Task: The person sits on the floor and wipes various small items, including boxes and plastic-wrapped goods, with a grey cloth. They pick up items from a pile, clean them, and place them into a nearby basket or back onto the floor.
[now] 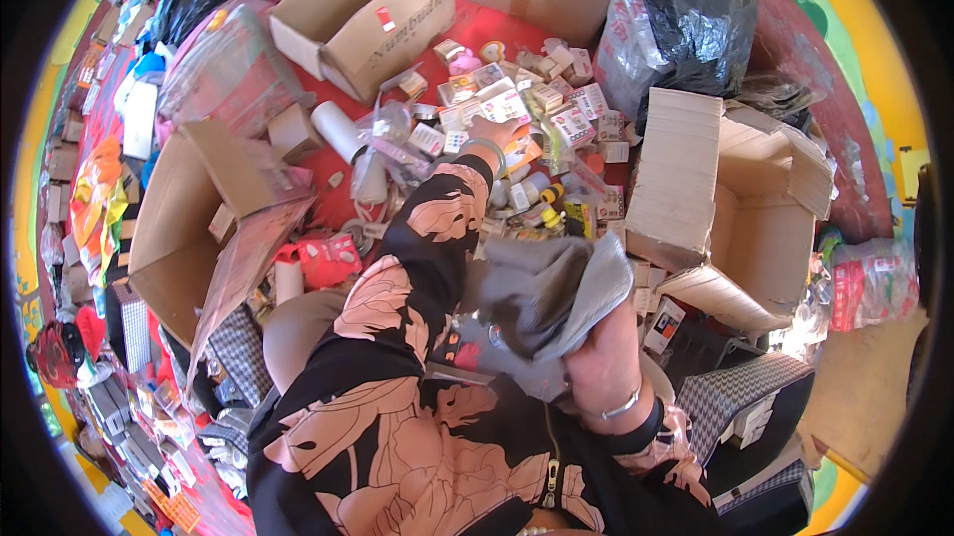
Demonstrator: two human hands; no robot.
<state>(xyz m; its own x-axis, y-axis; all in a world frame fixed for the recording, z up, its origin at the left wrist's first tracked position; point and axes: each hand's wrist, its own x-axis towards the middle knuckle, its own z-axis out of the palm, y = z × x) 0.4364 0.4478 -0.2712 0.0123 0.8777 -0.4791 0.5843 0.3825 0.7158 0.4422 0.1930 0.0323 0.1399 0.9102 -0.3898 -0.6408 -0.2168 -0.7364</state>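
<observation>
My left hand (489,131) is stretched far out over a heap of small boxes (571,126). It touches the pile beside a white box (500,103) and an orange-and-white packet (521,152); its fingers are too small and partly hidden to tell whether they grip anything. Close to my lap, my right hand (604,362) is closed on a crumpled grey cloth (556,293), which hangs over the fingers. Between the two hands lie small bottles with yellow caps (551,194) and other little packages.
Open cardboard boxes stand at the left (164,238), at the far side (373,24) and at the right (760,228). A black plastic bag (696,4) bulges at the far right. A white roll (338,131) lies left of the heap. Mixed goods crowd the left edge.
</observation>
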